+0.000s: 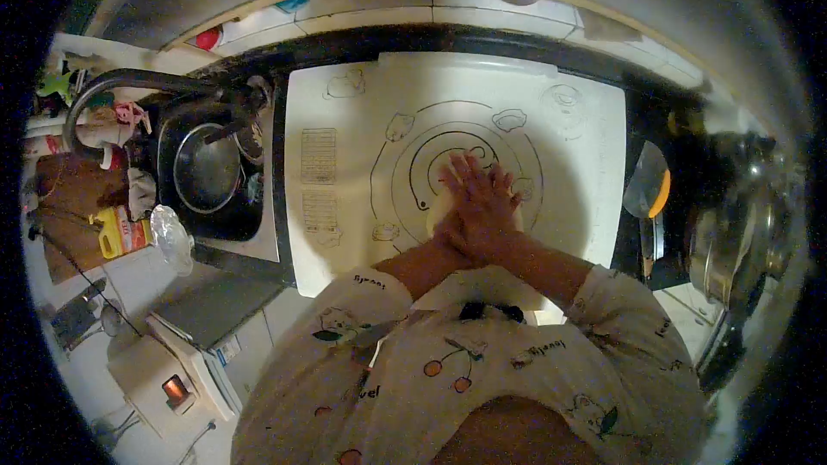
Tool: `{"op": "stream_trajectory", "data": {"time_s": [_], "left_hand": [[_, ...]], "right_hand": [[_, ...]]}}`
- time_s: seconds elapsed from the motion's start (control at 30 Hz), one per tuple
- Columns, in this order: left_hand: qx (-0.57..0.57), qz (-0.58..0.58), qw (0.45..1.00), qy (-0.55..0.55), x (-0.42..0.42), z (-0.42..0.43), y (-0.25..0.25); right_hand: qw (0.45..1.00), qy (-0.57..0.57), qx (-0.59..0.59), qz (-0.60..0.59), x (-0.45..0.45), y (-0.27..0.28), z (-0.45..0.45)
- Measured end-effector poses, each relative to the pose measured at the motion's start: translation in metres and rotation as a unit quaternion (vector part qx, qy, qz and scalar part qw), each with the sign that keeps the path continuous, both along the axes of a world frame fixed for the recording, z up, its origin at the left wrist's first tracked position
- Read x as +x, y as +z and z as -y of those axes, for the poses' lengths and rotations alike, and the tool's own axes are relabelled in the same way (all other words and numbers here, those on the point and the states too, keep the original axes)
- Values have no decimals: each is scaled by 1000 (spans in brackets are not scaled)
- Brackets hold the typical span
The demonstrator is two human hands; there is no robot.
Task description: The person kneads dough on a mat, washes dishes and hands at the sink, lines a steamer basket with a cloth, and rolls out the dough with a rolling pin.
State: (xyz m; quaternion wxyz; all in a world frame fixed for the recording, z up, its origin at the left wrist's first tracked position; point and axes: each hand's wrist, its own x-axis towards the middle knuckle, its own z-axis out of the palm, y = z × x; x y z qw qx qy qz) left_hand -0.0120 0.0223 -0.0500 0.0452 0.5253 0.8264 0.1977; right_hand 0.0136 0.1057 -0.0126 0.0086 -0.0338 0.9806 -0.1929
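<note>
My right hand (484,207) lies across my left hand (451,231), both over a pale, smooth lump that looks like dough (438,212). The right fingers stretch forward and lie flat. Much of the left hand is hidden beneath, but its fingertips appear to stick out at the right, also extended. Only the edges of the lump show around the hands. Under it is a white pastry mat (345,120) printed with circles, small drawings and tables.
At the left are a black sink (258,228) with a metal bowl (207,168), a dark faucet (129,77), a yellow bottle (110,234) and a foil-covered item (172,239). A knife (658,237) and an orange-edged round item (646,179) lie right of the mat.
</note>
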Motion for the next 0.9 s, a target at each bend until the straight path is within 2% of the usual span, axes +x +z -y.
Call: {"op": "stream_trajectory", "data": {"time_s": [0.1,0.2,0.3,0.4,0.5,0.6,0.7,0.8,0.9], "left_hand": [[-7,8,1000,4,-7,-4,-6],[-5,8,1000,6,-9,-3,-3],[8,0,1000,1,-12,-5,1],[17,-6,1000,-1,-9,-4,5],[27,-14,1000,4,-3,2,9],[39,-8,999,26,12,19,10],[-11,-17,999,50,25,35,-4],[-39,-40,997,48,22,35,-13],[5,-15,999,35,10,37,5]], "right_hand": [[999,-1,-34,-8,-11,5,-7],[999,-5,35,-21,-19,-4,-11],[990,-34,-55,-126,-26,-10,-15],[985,-75,-93,-127,-21,-13,-20],[984,-102,-79,-124,3,-23,-15],[975,-37,-148,-161,28,-31,-18],[998,-31,-20,-57,46,-15,-6],[992,-114,42,-46,46,-18,-4],[987,-93,-49,-118,42,-23,-14]]}}
